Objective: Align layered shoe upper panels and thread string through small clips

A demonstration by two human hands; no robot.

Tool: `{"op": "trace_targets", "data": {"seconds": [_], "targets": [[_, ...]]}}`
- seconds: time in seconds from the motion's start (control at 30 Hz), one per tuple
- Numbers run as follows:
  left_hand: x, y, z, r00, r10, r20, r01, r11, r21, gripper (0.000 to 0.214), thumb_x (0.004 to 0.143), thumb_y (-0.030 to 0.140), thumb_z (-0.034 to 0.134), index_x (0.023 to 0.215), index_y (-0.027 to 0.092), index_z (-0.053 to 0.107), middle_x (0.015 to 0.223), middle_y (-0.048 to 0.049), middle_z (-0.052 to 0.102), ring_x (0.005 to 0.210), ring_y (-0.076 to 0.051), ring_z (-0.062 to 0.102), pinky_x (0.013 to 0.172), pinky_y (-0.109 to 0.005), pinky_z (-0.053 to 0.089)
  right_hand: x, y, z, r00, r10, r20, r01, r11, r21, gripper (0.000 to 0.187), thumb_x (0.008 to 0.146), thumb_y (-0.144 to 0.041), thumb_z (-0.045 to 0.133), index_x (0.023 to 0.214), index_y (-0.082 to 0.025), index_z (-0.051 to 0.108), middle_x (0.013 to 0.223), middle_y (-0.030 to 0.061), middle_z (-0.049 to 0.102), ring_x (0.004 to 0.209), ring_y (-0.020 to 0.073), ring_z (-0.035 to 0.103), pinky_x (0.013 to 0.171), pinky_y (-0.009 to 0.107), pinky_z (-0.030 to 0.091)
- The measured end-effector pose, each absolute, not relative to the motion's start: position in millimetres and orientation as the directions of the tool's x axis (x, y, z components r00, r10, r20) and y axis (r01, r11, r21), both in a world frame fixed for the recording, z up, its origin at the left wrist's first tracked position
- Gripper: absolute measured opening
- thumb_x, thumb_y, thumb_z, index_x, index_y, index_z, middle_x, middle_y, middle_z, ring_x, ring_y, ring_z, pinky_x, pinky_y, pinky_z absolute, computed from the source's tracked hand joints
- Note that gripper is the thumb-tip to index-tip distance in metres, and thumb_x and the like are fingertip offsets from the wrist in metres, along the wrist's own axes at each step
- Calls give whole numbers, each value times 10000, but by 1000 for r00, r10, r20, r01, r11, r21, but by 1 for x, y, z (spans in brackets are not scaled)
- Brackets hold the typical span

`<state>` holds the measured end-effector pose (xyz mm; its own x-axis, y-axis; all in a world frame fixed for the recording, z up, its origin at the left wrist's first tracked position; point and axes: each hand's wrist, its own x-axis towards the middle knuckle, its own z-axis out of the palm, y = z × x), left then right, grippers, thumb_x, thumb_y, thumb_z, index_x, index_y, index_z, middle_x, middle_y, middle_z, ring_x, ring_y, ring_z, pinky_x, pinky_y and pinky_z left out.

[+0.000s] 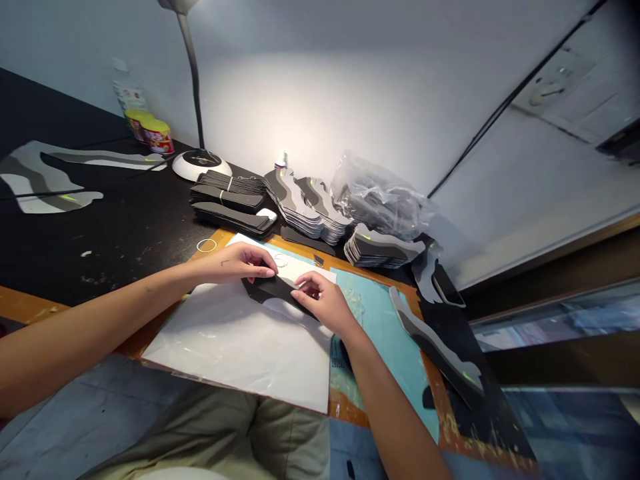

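Head view: the person's left hand (pixel 235 261) and right hand (pixel 320 301) both pinched a dark narrow strip (pixel 274 288) between fingers and thumb, one at each end, over a white sheet (pixel 235 347). The sheet lay beside a pale blue mat (pixel 380 327) on the black table (pixel 100 253). Beyond the hands stood stacks of grey-and-black cut pieces (pixel 300 207) and a crumpled plastic bag (pixel 377 197).
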<state>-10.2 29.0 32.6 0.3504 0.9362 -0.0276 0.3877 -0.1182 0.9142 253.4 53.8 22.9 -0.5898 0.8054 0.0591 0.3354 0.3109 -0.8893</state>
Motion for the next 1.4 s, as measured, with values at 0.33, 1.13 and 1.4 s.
{"op": "trace_targets", "data": {"seconds": [0.33, 1.13, 1.4], "targets": [[-24, 37, 24, 442, 895, 60, 745, -404, 532, 668, 757, 617, 779, 1253, 180, 682, 1097, -97, 701, 971, -251, 600, 838, -274, 420, 315, 57, 57, -327, 942, 74, 158, 132, -978, 403, 834, -333, 639, 1232, -301, 590, 1041, 11, 605, 665, 106, 560, 581, 232, 513], [-20, 34, 25, 529, 846, 62, 665, -459, 589, 440, 873, 553, 699, 1174, 239, 767, 1270, -112, 659, 1135, -296, 591, 986, -316, 424, 240, 171, 48, -479, 865, 148, 741, 488, -462, 235, 923, -115, 589, 1091, -211, 723, 1096, 6, 765, 994, 132, 685, 910, 230, 511], [-89, 67, 26, 406, 849, 338, 836, -495, 237, 430, 984, 363, 549, 1366, 167, 576, 1436, -148, 530, 1295, -279, 495, 1097, -411, 398, 211, 159, 32, -569, 779, 262, 769, 617, -165, 182, 934, -140, 604, 1068, -182, 720, 1198, 127, 702, 1168, 267, 567, 1045, 394, 405]]}}
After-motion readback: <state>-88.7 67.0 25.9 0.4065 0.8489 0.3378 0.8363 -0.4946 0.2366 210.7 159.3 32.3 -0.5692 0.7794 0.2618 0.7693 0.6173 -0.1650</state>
